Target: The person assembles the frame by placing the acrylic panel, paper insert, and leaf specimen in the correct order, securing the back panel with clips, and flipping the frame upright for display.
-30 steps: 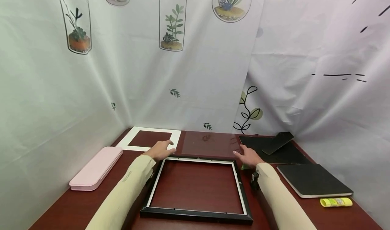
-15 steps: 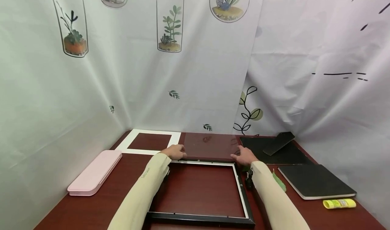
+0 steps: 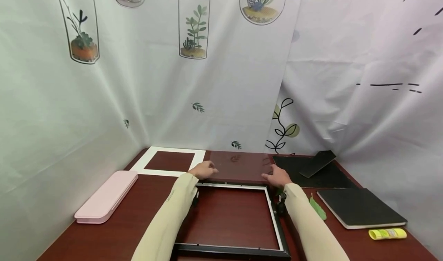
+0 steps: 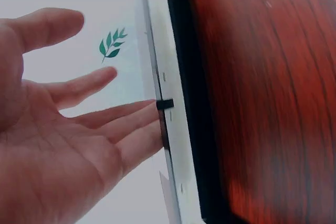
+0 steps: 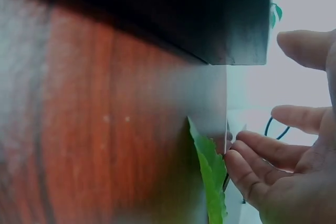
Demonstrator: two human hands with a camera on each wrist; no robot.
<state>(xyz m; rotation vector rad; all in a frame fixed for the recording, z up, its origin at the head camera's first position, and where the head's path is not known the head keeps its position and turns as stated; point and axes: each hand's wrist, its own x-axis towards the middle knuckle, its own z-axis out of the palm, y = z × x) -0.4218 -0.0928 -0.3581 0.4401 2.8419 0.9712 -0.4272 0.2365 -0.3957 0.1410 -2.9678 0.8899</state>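
Note:
My left hand (image 3: 203, 170) reaches over the far edge of a black picture frame (image 3: 230, 250) with a white inner lip. Its fingers are spread and hold nothing in the left wrist view. My right hand (image 3: 278, 176) hovers by the frame's far right corner, thumb and fingers apart, at the right edge of a clear sheet (image 3: 238, 168) lying behind the frame. Contact between its fingertips and the sheet's edge cannot be told. A green leaf (image 5: 210, 174) lies just below the right fingertips; another leaf (image 3: 317, 207) rests right of the right sleeve.
A white mat board (image 3: 142, 165) lies back left, a pink case (image 3: 106, 197) in front of it. At the right are a black backing board (image 3: 287, 167) with a stand (image 3: 318, 163), a black notebook (image 3: 361, 207) and a yellow glue stick (image 3: 387, 234). Printed cloth (image 3: 235, 92) walls the table.
My left hand has moved right, from beside the mat board to the clear sheet's left part. My right hand has shifted only slightly. The leaf beside the right sleeve has come into view.

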